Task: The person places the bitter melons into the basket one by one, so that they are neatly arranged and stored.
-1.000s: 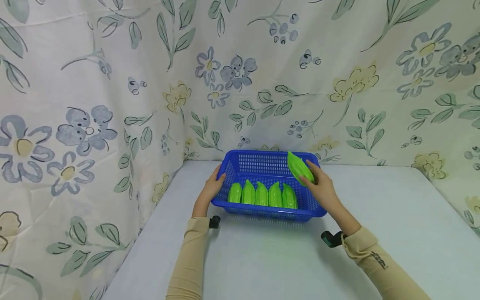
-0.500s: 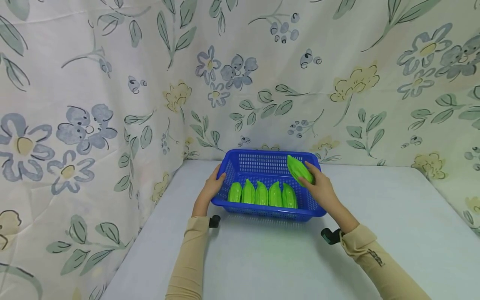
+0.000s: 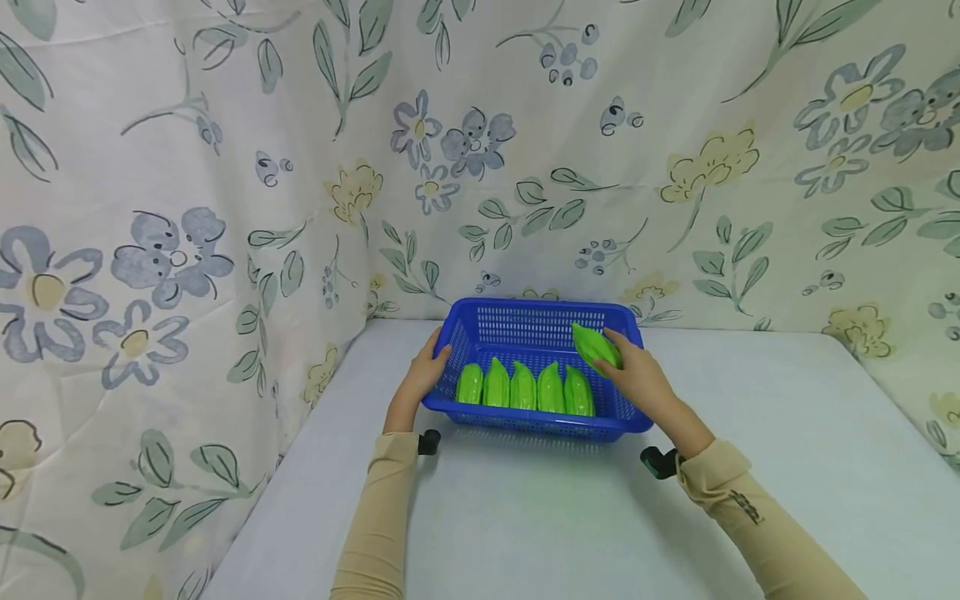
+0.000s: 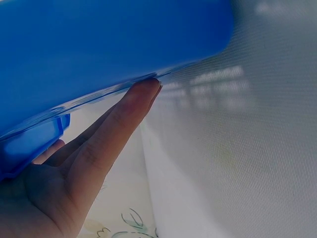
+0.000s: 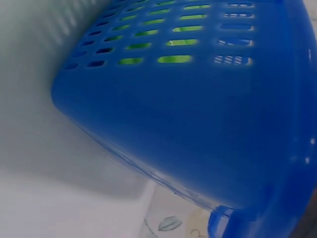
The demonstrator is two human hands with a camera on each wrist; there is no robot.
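Note:
In the head view, a blue plastic basket (image 3: pixel 525 423) with slotted walls stands on the table, and several shiny green bitter melons (image 3: pixel 522 386) lie in a row along its near side. My left hand (image 3: pixel 423 371) holds the basket's left side. In the left wrist view, fingers (image 4: pixel 111 131) of that hand lie along the outside of the basket wall. Over the right part of the basket, my right hand (image 3: pixel 637 375) grips another bitter melon (image 3: pixel 595 346), its pointed end up and to the left. The right wrist view shows the basket wall (image 5: pixel 163 114) but no hand.
The white table (image 3: pixel 517 525) reaches out around the basket on both sides and in front. A floral cloth (image 3: pixel 480 167) hangs behind and at the left. A small black wrist device (image 3: pixel 660 462) sits by the right cuff, with another by the left.
My right hand has come slightly left with the bitter melon, which is now a little lower and tilted flatter. The left hand, the basket and the row inside have stayed put.

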